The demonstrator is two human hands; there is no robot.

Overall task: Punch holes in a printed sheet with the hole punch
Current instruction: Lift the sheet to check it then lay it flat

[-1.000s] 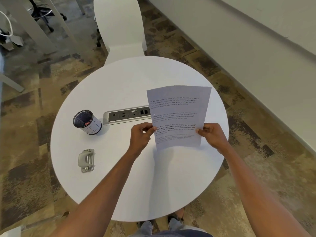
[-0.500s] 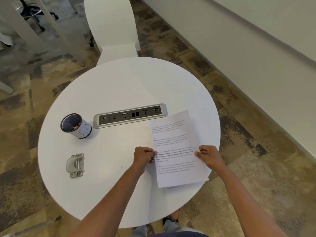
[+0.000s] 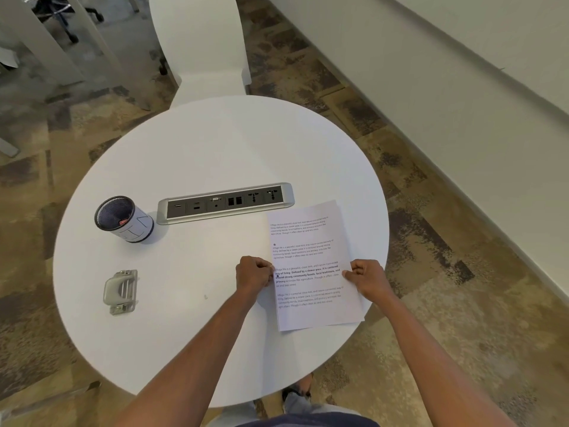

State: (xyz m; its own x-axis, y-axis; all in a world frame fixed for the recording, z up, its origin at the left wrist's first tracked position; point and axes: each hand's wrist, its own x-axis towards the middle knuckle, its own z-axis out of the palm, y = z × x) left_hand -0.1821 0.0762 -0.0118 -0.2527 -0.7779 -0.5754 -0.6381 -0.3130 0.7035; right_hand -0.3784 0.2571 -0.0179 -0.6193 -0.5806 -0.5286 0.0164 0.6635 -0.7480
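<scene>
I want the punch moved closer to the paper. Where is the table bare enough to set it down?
Bare: the patch between the hole punch and the left hand, below the mesh cup, and the whole far half beyond the power strip. Crowded: the right edge, where both hands, left and right hand, hold the printed sheet.

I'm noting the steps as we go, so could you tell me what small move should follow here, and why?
Probably let go with the left hand and reach left for the hole punch. The printed sheet now lies flat on the table with both hands pinching its side edges, while the punch sits untouched near the left rim. The right hand could keep the sheet steady.
</scene>
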